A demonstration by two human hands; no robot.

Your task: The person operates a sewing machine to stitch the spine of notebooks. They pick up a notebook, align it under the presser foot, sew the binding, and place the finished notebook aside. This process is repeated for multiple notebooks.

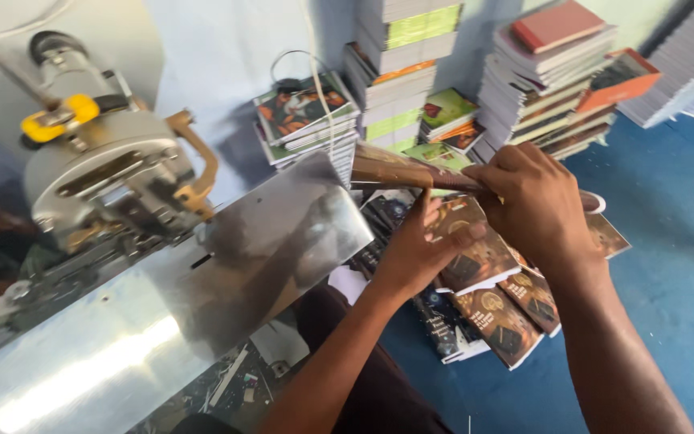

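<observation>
Booklet (411, 171) edge-on, cover unseen; right hand (536, 205) hides its end.

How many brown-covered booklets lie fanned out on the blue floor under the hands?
3 show clearly: one under the left hand at, one lower, one right. More may be hidden.

I observe both forearms bare to the elbow; left hand (415, 253) and right hand (536, 205) ungloved, no rings, watch or sleeves visible.

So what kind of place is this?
Probably a small bookbinding or print workshop: tall stacks of booklets stand behind, a metal stitching machine sits left, and both hands work on brown-covered booklets.
</observation>
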